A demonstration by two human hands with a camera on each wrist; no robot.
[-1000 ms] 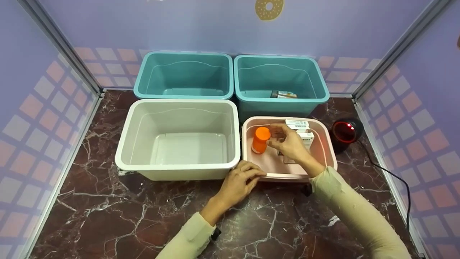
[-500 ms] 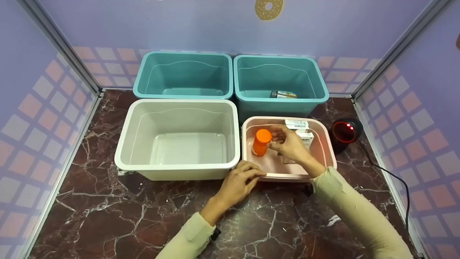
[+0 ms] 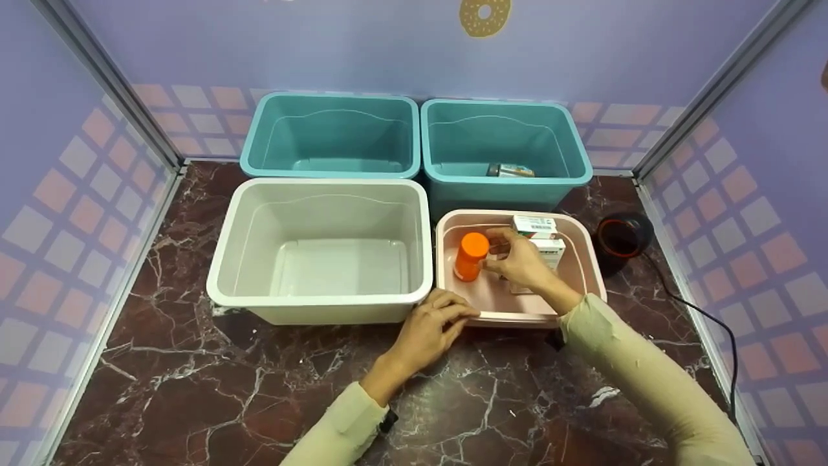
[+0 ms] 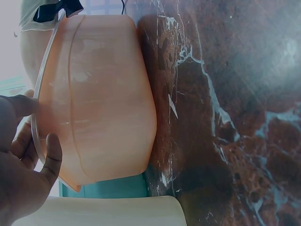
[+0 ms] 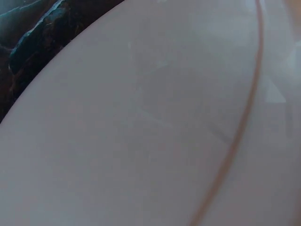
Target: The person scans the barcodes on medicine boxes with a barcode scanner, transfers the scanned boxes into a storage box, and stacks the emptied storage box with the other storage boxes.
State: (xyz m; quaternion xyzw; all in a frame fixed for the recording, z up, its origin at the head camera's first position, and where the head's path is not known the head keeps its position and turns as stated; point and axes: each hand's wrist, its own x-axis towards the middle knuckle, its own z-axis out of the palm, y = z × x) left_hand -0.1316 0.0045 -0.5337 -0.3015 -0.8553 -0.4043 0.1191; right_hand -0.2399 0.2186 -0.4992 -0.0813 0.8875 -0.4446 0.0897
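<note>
A brown, white-veined table (image 3: 259, 401) carries a pale-pink rounded plastic tub (image 3: 517, 317). The left hand (image 3: 429, 330) has its grip clamped on the near rim. The right hand (image 3: 521, 262) is inside, by white rectangular cardboard boxes (image 3: 551, 251), fingers beside an orange cylindrical plastic bottle (image 3: 470, 259) at the tub's left; whether its grip is clamped cannot be told.

White boxes (image 3: 548, 250) partly behind right hand (image 3: 521, 264)
</note>
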